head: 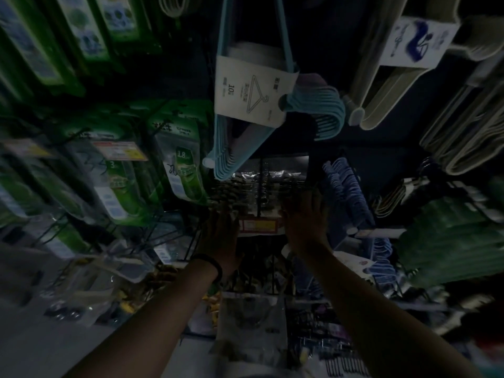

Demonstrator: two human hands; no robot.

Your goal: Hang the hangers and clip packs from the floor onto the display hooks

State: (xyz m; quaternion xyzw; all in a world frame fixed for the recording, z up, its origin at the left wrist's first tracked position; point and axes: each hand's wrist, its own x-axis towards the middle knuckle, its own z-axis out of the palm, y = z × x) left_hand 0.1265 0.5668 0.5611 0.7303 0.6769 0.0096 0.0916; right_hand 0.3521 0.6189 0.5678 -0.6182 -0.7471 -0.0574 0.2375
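Note:
The scene is dark and blurred. Both my arms reach up to a clear clip pack (259, 186) full of dark clips, hanging at the middle of the display wall. My left hand (219, 236), with a dark band on its wrist, rests against the pack's lower left edge. My right hand (305, 222) has its fingers spread on the pack's right side. Whether either hand grips the pack is too dark to tell. A bundle of light blue hangers (272, 110) with a white paper label hangs just above the pack.
Green carded packs (182, 165) hang on hooks to the left. Blue hangers (346, 192), beige hangers (409, 77) and green hangers (450, 241) crowd the right. An orange price tag (257, 225) sits between my hands. More bagged packs (251, 323) hang below my arms.

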